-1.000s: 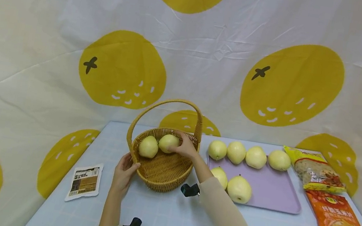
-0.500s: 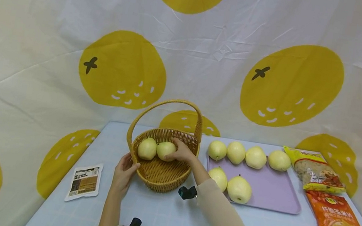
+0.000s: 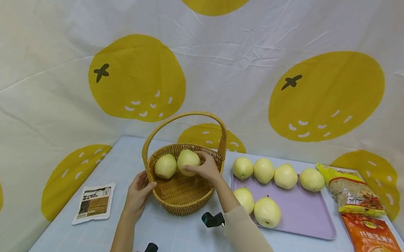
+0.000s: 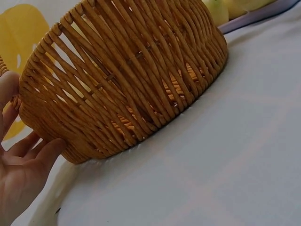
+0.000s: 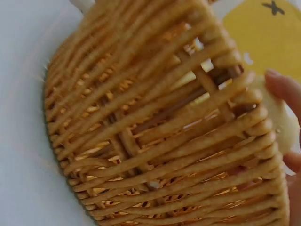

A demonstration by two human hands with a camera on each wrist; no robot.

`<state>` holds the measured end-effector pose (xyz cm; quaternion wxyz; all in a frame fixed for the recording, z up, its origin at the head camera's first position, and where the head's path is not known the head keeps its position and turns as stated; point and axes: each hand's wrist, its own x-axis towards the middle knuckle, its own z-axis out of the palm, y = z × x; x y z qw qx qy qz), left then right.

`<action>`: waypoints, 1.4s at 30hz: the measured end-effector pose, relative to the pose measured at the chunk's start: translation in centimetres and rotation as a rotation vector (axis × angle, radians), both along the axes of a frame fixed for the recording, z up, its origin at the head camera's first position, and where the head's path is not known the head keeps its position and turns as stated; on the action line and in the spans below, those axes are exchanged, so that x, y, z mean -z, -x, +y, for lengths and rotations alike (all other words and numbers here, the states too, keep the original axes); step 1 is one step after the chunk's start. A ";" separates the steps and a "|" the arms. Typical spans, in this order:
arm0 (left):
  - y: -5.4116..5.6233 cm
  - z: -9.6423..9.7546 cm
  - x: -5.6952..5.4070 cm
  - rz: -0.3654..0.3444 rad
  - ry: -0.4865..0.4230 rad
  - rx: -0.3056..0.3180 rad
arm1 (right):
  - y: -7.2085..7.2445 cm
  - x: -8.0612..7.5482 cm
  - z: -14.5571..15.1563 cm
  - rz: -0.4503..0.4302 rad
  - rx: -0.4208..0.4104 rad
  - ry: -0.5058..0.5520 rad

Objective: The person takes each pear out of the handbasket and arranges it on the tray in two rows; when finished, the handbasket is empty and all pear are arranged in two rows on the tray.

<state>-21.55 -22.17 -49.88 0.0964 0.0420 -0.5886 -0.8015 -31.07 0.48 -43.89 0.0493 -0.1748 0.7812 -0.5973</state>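
A brown wicker basket (image 3: 180,203) with a tall arched handle stands on the table. My left hand (image 3: 138,192) holds its left side, thumb near the rim; the left wrist view shows the fingers (image 4: 49,153) against the woven wall. Over the basket's inside, my right hand (image 3: 208,168) grips a pale yellow-green pear (image 3: 187,161) between thumb and fingers. Another pear (image 3: 165,166) lies in the basket, just left of the held one. In the right wrist view the basket wall hides much of the held pear (image 5: 280,120) and the hand.
Right of the basket, a purple tray (image 3: 307,211) carries several pears (image 3: 267,212). A yellow snack bag (image 3: 356,192) and an orange snack bag (image 3: 376,245) lie beyond it. On the left is a flat white-and-brown packet (image 3: 95,203). A fruit-print cloth (image 3: 225,73) hangs behind the table.
My right hand first shifts its pear left and down against the other pear, then lifts it up and slightly right again. The left hand stays at the basket's side.
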 end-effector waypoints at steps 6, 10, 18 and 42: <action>-0.1 0.0 0.0 -0.004 -0.006 -0.002 | -1.4 -0.5 1.0 0.043 0.025 0.077; -0.2 -0.1 0.1 -0.015 0.004 0.010 | -2.2 -1.1 2.0 0.033 0.009 0.096; -0.5 -0.5 -0.1 -0.038 0.020 -0.017 | -3.9 -2.7 5.2 -0.042 0.019 0.084; 0.1 -0.2 -0.2 -0.051 0.028 0.004 | -7.8 -2.4 21.2 0.036 0.250 -0.016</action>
